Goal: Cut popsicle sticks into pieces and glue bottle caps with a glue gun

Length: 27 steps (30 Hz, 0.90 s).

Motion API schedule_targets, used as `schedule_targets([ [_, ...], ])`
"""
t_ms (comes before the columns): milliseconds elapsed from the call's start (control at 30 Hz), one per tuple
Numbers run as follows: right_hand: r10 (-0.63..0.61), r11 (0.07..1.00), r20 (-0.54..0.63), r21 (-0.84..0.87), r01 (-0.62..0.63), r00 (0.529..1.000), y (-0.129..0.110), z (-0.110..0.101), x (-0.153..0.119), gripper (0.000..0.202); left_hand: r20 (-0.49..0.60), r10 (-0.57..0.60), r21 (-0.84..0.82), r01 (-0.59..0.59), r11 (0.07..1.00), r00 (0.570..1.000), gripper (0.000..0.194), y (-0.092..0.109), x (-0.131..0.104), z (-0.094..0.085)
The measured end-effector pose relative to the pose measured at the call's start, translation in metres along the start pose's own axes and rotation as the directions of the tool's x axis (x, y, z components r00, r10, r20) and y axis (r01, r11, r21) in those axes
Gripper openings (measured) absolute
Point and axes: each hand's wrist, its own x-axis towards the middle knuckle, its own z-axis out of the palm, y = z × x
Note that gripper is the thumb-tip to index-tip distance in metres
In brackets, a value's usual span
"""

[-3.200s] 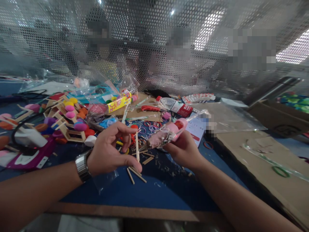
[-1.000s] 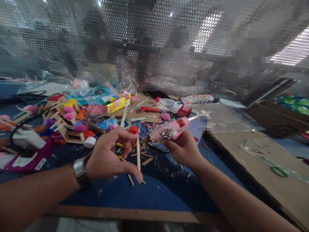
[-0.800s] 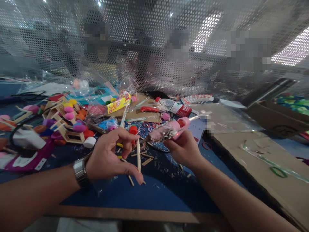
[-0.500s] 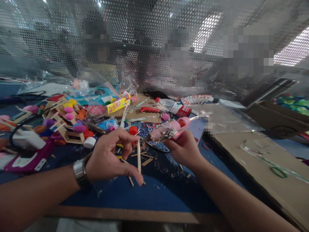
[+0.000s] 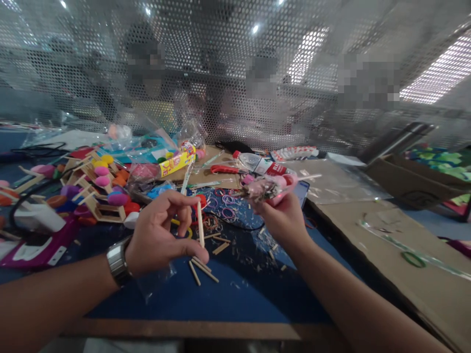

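Between the thumb and index finger of my left hand (image 5: 165, 233) a short wooden stick (image 5: 200, 224) is held nearly upright by its ends. My right hand (image 5: 285, 218) is closed round a pink glue gun (image 5: 277, 189), whose nozzle end is smeared with grey residue and points left toward the stick, a gap apart from it. Below my left hand, loose wooden sticks (image 5: 204, 269) lie on the blue table surface. More short sticks (image 5: 221, 247) lie between the hands, near scattered coloured rubber bands (image 5: 228, 201).
Small wooden frames (image 5: 110, 212) and coloured pompoms crowd the left, beside a purple and white object (image 5: 40, 245). A bottle (image 5: 263, 164) lies behind my right hand. Cardboard (image 5: 353, 235) and a box (image 5: 412, 179) are on the right, with a perforated metal screen (image 5: 221, 73) behind.
The glue gun has drawn back to the right, away from the stick's upper end. My left hand still holds the stick, now slightly further left in view.
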Motion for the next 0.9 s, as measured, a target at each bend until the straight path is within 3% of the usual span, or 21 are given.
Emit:
schedule_targets([
  [133,0.012,0.987,-0.176,-0.157,-0.04,0.984,0.01,-0.008,0.011,0.032,-0.077,-0.065,-0.009,0.065,0.998,0.995,0.053,-0.001,0.004,-0.002],
  [200,-0.005,0.984,-0.179,-0.178,-0.027,0.984,0.019,-0.013,0.017,0.031,-0.107,-0.095,-0.016,0.093,0.996,0.99,0.051,-0.003,0.005,-0.003],
  [367,0.163,0.953,-0.252,-0.21,-0.218,0.954,0.033,-0.021,0.026,0.044,-0.129,-0.117,-0.023,0.115,0.993,0.985,0.051,-0.006,0.007,-0.004],
  [500,0.163,0.961,-0.268,-0.176,-0.214,0.95,0.031,-0.021,0.027,0.042,-0.135,-0.123,-0.016,0.122,0.992,0.983,0.052,-0.006,0.007,-0.004],
  [600,0.143,0.971,-0.229,-0.156,-0.182,0.963,0.026,-0.017,0.025,0.04,-0.146,-0.132,-0.022,0.13,0.991,0.98,0.053,-0.006,0.007,-0.003],
  [733,0.076,0.996,-0.078,-0.038,-0.079,0.994,0.021,-0.008,0.017,0.03,-0.181,-0.171,-0.045,0.166,0.985,0.969,0.055,-0.006,0.008,-0.003],
  [900,0.128,0.991,0.045,0.032,-0.129,0.991,0.021,-0.002,0.01,0.033,-0.247,-0.25,-0.1,0.231,0.968,0.936,0.057,-0.011,0.01,-0.006],
])
